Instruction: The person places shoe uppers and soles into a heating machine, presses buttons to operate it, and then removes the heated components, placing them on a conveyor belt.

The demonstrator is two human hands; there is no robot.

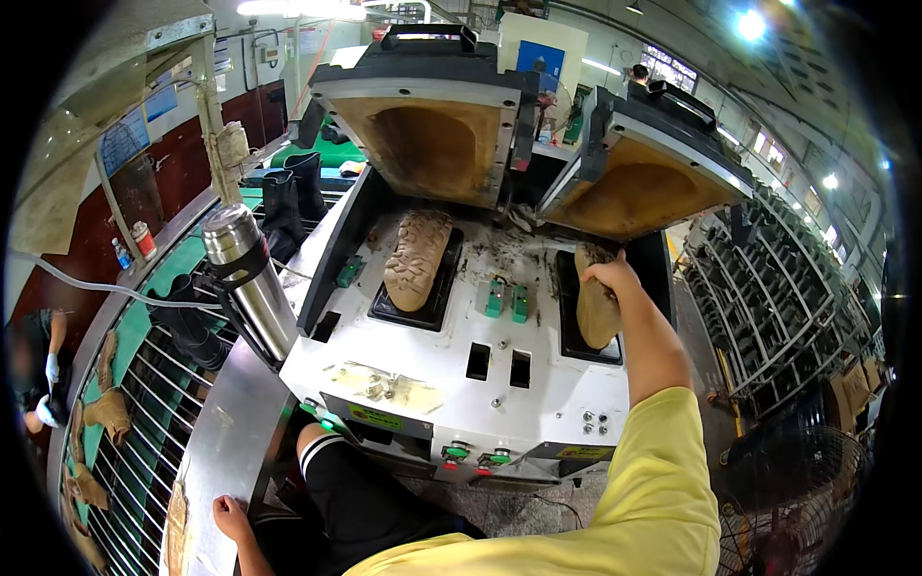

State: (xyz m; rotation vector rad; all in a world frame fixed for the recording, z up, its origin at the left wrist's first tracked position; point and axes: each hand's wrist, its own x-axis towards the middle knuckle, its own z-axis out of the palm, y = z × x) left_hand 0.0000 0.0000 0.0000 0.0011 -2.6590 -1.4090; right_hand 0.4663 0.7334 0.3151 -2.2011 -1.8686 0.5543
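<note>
Over on the right, my right hand (615, 273) is closed round the far part of a tan shoe sole (599, 317), which lies on a black pad inside the right half of the press. Some of that sole is hidden by the fingers. A second tan sole with a lugged tread (420, 261) rests tread up on the left black pad (451, 254), untouched. Low at the left, my left hand (229, 518) hangs with curled fingers beside the steel table (226, 432); nothing shows in it.
Two hinged press lids (423, 144) (643, 187) stand raised, with brown padded hollows. Green and red buttons (456, 451) line the white machine's front. A steel flask (252, 278) stands left, near black boots (280, 206) and a barred conveyor (158, 413). A rack (759, 288) and fan (797, 499) are right.
</note>
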